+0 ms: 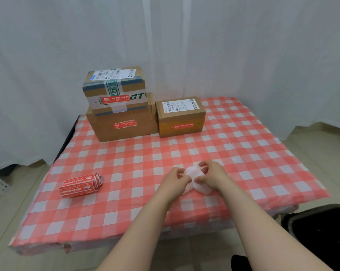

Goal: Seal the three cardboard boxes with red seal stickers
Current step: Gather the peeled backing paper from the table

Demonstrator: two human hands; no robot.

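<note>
Three cardboard boxes stand at the far side of the table. A large box (122, 127) carries a taped box (114, 87) on top, and a smaller box (182, 116) stands to their right. Each shows a red seal sticker (124, 124) on its front face. A roll of red seal stickers (81, 185) lies near the table's left front. My left hand (175, 180) and my right hand (211, 177) meet over the table's middle front, both pinching a crumpled piece of white backing paper (193, 174).
The table wears a red-and-white checked cloth (243, 153). White curtains hang behind it. A black bin or bag (321, 227) sits on the floor at the right front corner. Beige floor tiles surround the table.
</note>
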